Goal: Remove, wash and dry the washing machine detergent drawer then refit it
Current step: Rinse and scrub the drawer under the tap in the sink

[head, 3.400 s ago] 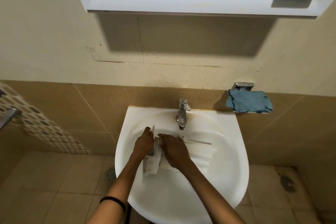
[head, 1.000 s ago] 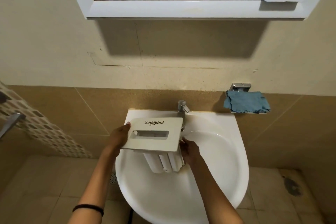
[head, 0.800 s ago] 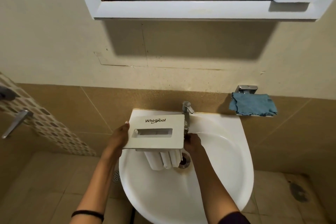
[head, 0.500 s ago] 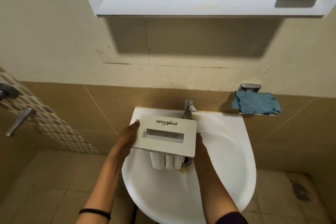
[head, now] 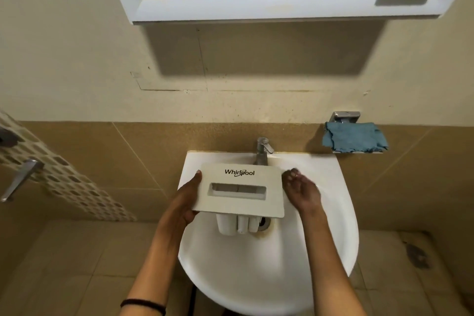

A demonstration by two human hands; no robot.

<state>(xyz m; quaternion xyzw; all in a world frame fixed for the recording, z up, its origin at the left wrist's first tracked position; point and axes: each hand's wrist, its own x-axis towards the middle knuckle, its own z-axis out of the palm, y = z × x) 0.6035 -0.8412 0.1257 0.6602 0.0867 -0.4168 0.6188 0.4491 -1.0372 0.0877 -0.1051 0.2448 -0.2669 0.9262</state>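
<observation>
Drawer (head: 241, 191) was held over the sink (head: 256, 277) at the centre of the frame. Its front panel was turned up toward the camera and its compartment body hung below the panel toward the drain (head: 264, 224). The body's long axis therefore ran roughly downward into the basin, while the panel's long side ran left to right across the frame. The tap (head: 262, 149) stood just above the panel's upper edge, and no stream of water showed.

Left hand (head: 182, 202) gripped the drawer at the panel's left edge, thumb along the edge and fingers hidden underneath. It appeared to carry the load alone. Right hand (head: 302, 192) held nothing. Its fingers were loosely curled and it sat just beside the panel's right edge; whether a fingertip touched that edge could not be told.

Blue cloth (head: 355, 136) lay on a metal wall holder (head: 345, 117) at the right of the frame, above the sink rim and well apart from it. It lay on the free hand's side, so the right hand was plainly the nearer. On this evidence washing looked finished and drying was the step due. The reach for the cloth would fall to the right hand, with the drawer kept over the basin to catch drips. The one-handed hold on a probably wet panel edge was noted as the slip risk.
</observation>
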